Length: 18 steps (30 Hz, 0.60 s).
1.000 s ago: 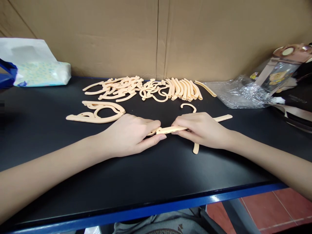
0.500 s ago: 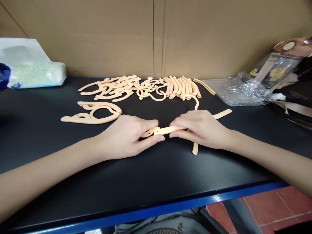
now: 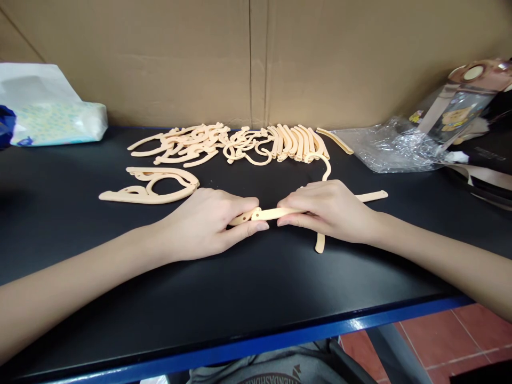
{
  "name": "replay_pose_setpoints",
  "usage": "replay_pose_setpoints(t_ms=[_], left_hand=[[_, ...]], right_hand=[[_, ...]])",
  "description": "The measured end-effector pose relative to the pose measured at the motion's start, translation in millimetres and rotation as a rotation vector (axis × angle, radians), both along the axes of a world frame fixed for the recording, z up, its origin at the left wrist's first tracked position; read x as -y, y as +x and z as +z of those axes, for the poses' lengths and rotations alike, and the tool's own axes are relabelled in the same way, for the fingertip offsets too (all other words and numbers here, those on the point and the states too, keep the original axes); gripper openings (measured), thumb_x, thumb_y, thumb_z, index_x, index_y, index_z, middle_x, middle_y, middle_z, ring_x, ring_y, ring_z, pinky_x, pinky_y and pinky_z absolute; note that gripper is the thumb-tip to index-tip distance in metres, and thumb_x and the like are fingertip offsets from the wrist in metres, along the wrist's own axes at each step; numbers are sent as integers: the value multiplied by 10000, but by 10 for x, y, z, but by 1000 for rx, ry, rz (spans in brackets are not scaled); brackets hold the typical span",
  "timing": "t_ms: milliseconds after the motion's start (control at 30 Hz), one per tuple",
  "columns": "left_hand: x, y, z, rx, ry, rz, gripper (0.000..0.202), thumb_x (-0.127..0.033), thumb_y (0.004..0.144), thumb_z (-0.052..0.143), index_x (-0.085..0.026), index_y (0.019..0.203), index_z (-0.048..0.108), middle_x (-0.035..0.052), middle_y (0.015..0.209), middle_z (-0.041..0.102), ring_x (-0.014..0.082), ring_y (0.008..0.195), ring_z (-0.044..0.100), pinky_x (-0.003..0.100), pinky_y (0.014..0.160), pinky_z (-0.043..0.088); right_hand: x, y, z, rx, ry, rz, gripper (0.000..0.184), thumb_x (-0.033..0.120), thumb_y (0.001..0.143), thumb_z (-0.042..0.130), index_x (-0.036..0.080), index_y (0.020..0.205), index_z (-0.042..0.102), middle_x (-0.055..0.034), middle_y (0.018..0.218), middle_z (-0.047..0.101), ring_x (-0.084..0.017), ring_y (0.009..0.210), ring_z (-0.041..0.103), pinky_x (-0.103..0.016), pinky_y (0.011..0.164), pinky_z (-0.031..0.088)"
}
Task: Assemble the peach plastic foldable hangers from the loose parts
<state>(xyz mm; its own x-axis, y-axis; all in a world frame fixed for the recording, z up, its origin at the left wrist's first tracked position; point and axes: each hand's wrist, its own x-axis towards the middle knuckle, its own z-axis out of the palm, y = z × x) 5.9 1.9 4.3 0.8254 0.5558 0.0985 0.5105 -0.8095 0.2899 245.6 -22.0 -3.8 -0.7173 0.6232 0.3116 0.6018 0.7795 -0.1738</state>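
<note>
My left hand (image 3: 216, 224) is closed in a pinch round a cream plastic folding-hanger arm (image 3: 241, 218), which is mostly covered by the fingers. My right hand (image 3: 330, 210) grips a second hanger arm (image 3: 270, 214); the two arms meet end to end between my hands, at a small round hole. Past the right hand a straight cream end (image 3: 376, 196) sticks out. A curved hook (image 3: 328, 168) shows behind that hand, and another cream end (image 3: 320, 244) juts out below it. My palm hides how these parts connect. A folded hanger (image 3: 160, 198) lies beyond my left hand.
Loose hanger arms (image 3: 192, 141), several hooks (image 3: 250, 146) and a row of arms (image 3: 298, 143) lie along the cardboard wall (image 3: 180, 64). A tissue pack (image 3: 60, 122) stands at left. Clear plastic wrap (image 3: 396, 146) and a bottle (image 3: 460, 109) are at right. The black table (image 3: 240, 298) has a blue front edge.
The straight end beyond my right hand has tipped slightly lower and farther right. The hook behind that hand has shifted a little right. Both hands keep nearly the same place and grip.
</note>
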Motion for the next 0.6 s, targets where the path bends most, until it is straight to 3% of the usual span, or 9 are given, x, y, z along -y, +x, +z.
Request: replay_pose_setpoints(t_ms=[200,600], left_hand=[[10,1,-29,14,73,12,358,-427,929,471,-197,664,400,-74,498,389,83,428,379,242,459,201],[23,-18,-37,-18,141,-57,343,-401,991,349,-197,724,420,-53,567,484,101,458,469,244,469,211]], right_hand=[[-4,3,-10,-8,81,30,313,399,970,483,172,900,686,10,708,658,-110,610,553,-234,610,362],[-4,-6,-9,9,162,22,302,399,970,487,185,894,686,24,681,649,-104,581,535,-238,599,359]])
